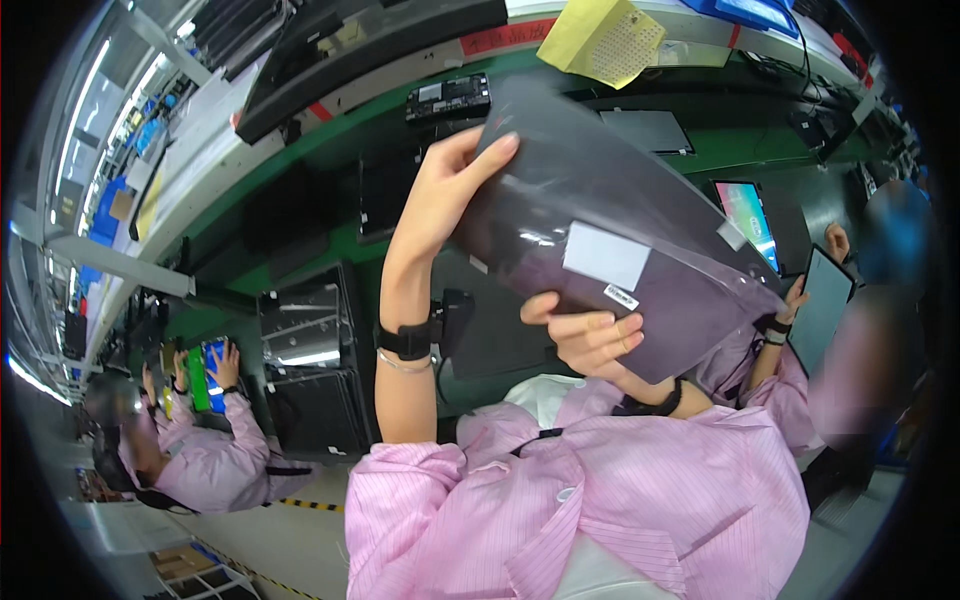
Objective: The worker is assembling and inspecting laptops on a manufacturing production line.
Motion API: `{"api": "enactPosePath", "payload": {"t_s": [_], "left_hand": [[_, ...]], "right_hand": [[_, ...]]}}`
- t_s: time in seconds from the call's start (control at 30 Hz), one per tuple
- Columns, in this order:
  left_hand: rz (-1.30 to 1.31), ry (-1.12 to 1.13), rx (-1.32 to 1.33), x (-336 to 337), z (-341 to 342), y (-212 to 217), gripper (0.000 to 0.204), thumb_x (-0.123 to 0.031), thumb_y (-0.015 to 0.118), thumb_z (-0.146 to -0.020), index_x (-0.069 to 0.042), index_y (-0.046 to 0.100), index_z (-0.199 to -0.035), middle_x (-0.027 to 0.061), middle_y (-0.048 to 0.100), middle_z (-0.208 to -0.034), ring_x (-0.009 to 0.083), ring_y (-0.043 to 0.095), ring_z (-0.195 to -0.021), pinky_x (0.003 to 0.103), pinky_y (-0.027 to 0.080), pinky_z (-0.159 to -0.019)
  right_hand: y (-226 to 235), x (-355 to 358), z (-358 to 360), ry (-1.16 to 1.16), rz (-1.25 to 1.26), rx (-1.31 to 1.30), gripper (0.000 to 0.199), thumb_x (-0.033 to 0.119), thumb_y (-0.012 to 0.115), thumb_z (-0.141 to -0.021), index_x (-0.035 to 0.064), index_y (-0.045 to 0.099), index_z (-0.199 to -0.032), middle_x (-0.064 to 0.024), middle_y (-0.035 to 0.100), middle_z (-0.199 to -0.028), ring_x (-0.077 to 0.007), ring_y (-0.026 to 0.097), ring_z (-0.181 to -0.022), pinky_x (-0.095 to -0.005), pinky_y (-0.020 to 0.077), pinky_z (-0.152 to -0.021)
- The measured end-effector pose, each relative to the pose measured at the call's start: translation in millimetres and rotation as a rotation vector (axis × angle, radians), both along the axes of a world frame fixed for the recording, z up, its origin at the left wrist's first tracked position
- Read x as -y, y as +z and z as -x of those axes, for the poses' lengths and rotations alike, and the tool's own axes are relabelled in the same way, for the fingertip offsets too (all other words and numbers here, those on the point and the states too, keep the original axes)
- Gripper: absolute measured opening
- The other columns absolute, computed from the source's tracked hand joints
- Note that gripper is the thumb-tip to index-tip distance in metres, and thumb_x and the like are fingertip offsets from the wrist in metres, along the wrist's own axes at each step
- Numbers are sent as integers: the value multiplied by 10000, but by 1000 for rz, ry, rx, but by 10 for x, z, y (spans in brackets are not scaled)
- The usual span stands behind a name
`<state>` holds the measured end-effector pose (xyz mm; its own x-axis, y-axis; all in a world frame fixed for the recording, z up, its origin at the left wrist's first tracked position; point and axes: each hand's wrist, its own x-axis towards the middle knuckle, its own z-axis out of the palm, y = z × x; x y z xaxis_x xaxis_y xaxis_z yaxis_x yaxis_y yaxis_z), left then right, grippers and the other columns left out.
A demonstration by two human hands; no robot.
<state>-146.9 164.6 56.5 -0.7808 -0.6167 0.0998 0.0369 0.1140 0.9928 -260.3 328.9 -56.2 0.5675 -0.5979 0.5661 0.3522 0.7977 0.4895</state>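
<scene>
Held at frame centre: glossy dark plastic bag [610, 215], flat, white rectangular label. Left hand [445, 190] pinched upper edge; right hand [590, 335] gripped lower edge. Green bench [760, 150] behind.

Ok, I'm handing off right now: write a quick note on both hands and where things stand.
Left hand: raised, gripping the upper left edge of the dark grey bag.
Right hand: gripping the bag's lower edge, near its white label.
Bag: held up in the air over the green workbench, flat and tilted.
Done: bag lifted clear of the bench.
Left: not yet set down anywhere; whether it holds anything cannot be told.
</scene>
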Motion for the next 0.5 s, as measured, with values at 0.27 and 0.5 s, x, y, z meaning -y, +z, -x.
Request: {"api": "enactPosePath", "payload": {"t_s": [0.27, 0.5], "left_hand": [[-206, 176, -78, -238, -176, -1135, 360, -163, 612, -881, 18, 526, -1180, 70, 614, -1067, 108, 559, -953, 235, 428, -846], [-184, 380, -106, -567, 24, -1718, 353, -111, 607, -881, 23, 482, -1182, 84, 576, -1092, 129, 534, -984, 249, 416, -866]], "right_hand": [[-382, 252, 561, -701, -309, -701, 259, 224, 450, -957, -15, 474, -1052, -157, 573, -913, -173, 624, -632, -254, 529, -572], [-1173, -186, 1191, -1121, -768, -1320, 326, 286, 456, -961, -15, 513, -1073, -145, 588, -982, -155, 626, -702, -253, 525, -651]]}}
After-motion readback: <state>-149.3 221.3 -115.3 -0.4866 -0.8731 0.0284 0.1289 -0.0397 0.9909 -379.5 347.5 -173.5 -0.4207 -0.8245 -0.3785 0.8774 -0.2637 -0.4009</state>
